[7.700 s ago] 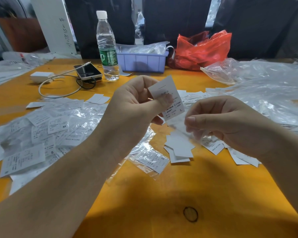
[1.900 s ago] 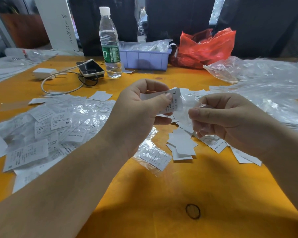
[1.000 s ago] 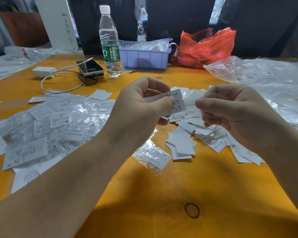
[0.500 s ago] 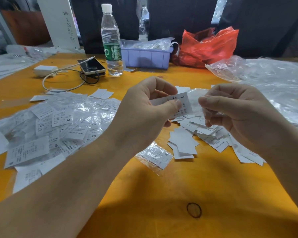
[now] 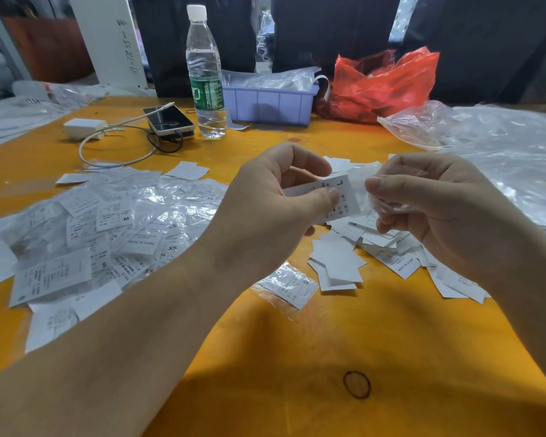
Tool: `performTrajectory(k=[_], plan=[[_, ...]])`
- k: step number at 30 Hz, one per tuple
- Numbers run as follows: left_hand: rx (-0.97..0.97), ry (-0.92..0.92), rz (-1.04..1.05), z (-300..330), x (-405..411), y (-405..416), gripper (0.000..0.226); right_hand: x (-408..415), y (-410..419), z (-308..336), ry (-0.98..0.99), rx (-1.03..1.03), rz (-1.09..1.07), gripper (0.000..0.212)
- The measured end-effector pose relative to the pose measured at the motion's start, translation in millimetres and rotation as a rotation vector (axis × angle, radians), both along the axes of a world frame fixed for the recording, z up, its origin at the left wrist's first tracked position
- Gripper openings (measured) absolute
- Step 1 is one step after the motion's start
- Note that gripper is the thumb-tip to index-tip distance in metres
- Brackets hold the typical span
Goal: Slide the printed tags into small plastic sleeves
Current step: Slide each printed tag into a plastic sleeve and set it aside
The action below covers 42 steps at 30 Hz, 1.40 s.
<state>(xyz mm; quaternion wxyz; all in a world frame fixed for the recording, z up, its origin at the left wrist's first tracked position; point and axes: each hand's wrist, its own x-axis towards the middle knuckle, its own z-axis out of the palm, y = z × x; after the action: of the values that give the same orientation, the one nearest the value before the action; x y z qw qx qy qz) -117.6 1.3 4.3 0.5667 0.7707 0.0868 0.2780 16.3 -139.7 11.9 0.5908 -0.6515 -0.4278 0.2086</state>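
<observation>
Head view: left hand point(image 5: 275, 212) pinching tag point(image 5: 341, 197); right hand point(image 5: 435, 212), at three o'clock, pinching sleeve point(image 5: 364, 190). Advised: spread mouth, feed corner first.

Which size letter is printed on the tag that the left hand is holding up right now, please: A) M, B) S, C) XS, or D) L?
D: the tag pinched in the left hand shows a bold L near its upper right corner, while the right hand pinches a clear plastic sleeve beside it.
</observation>
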Motion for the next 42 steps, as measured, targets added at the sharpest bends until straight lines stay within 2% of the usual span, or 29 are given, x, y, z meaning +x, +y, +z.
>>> performTrajectory(k=[3, 14, 19, 24, 36, 42], plan=[[-0.011, 0.001, -0.009, 0.5, -0.5, -0.6, 0.016, -0.6, -0.1, 0.3, -0.005, -0.01, 0.004, 0.021], [-0.103, 0.014, -0.034, 3.8, -1.8, -1.8, 0.018, -2.4, 0.0, -0.3, -0.004, -0.016, 0.018, 0.016], [-0.113, 0.004, -0.029, 4.0, -1.9, -1.1, 0.018, -2.3, -0.6, -0.1, -0.016, -0.039, 0.023, 0.024], [-0.085, 0.021, -0.052, 3.4, -2.4, 0.0, 0.019, -2.5, 0.2, 0.2, -0.01, -0.069, 0.072, 0.01], [-0.01, 0.023, -0.096, 4.3, -3.6, 0.0, 0.031, -3.7, 1.7, -0.5, 0.138, -0.12, 0.146, 0.022], [0.069, -0.005, -0.086, 4.8, -2.9, -4.0, 0.024, -4.1, 2.6, -1.0, 0.163, -0.156, 0.146, 0.018]])
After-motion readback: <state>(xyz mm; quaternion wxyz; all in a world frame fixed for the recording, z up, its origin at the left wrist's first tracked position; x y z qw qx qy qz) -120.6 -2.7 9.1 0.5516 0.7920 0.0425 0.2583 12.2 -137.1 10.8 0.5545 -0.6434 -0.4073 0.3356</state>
